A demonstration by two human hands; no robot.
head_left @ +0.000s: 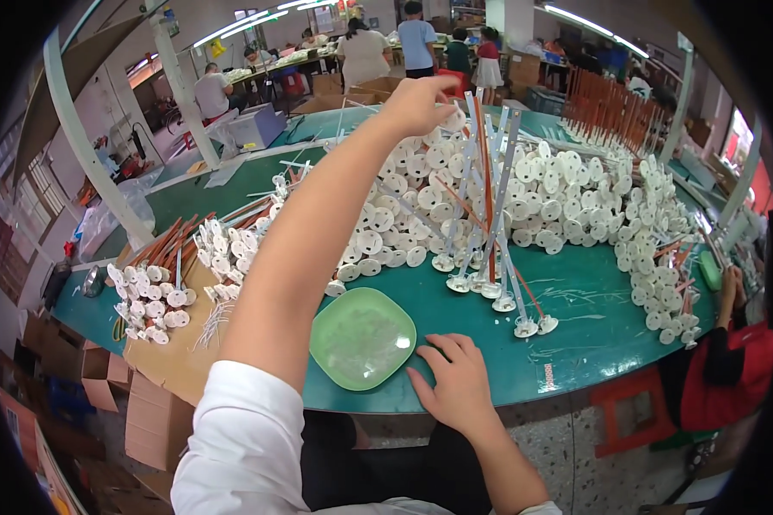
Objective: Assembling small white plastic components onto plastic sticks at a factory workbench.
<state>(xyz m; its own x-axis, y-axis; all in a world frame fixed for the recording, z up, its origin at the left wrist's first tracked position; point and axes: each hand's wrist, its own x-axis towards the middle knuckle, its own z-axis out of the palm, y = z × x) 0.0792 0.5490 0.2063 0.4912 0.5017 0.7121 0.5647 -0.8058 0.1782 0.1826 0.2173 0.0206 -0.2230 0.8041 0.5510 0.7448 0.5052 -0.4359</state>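
Pinched shut, the left hand [421,101] grip holds a stick's tip atop the leaning white-disc sticks [489,215]; right hand [457,379] lies flat, empty, beside the green plate [362,337]. Tugging may topple the neighbouring sticks across the table [593,300].

Your left hand [421,103] reaches to the upper centre of the frame, over a heap of disc-headed pegs [524,189] spread across the table [593,335] from centre to right. Your right hand [457,382] rests on the table's near edge at lower centre, just right of a plate [362,338]. At left, more pegs [150,300] lie on a cardboard sheet [176,360]. Upright rods [489,197] stand behind the plate.
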